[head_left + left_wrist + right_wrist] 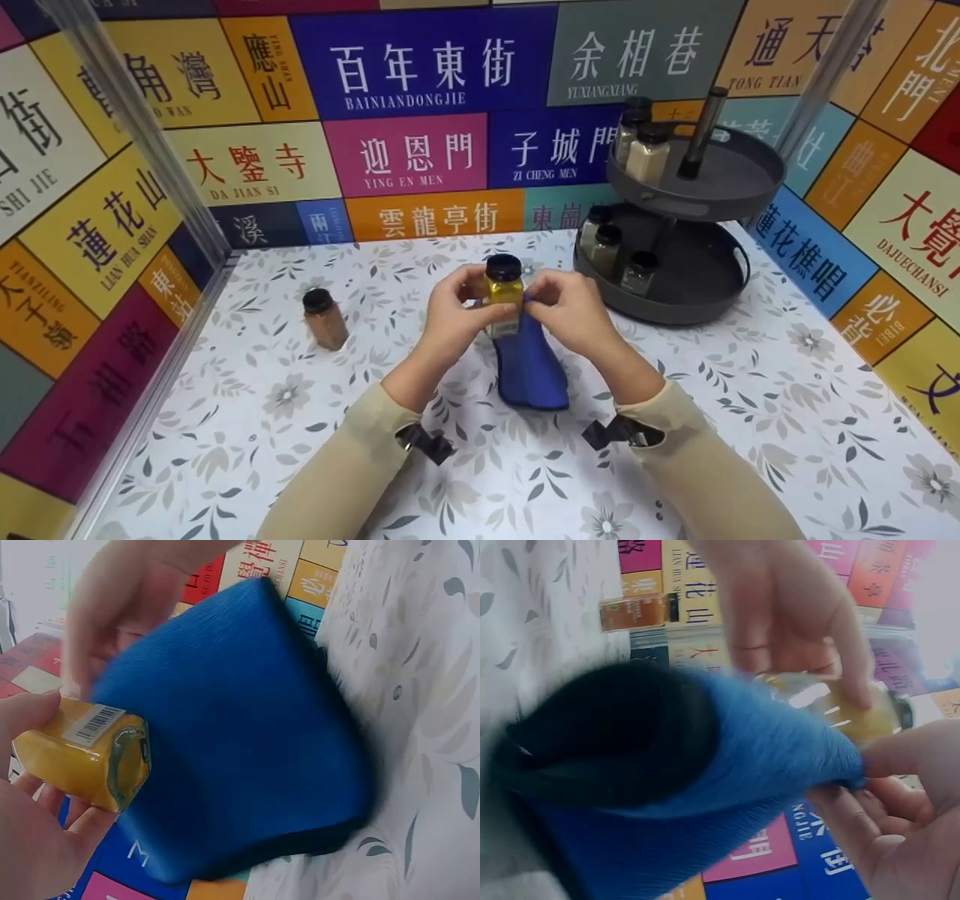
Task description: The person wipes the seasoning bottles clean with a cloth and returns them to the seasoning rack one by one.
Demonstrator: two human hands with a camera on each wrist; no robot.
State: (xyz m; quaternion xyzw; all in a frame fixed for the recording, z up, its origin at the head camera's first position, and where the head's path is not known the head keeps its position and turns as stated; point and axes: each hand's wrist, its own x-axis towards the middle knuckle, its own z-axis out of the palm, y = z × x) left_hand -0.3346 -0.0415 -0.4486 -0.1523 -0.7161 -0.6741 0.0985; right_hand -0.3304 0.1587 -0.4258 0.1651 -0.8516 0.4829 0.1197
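Observation:
My left hand grips a small glass jar with a black lid and yellow contents, upright above the table. In the left wrist view the jar shows a barcode label near its base. Close beside it, my right hand pinches one end of a blue cloth, which hangs down below the jar. The right wrist view shows the thumb and fingers on the cloth's gathered corner, with the cloth partly covering the jar.
A similar jar with brown contents stands on the flowered tabletop at the left. At the back right is a dark two-tier round rack with several black-lidded jars on both tiers. Panels with printed signs enclose the table.

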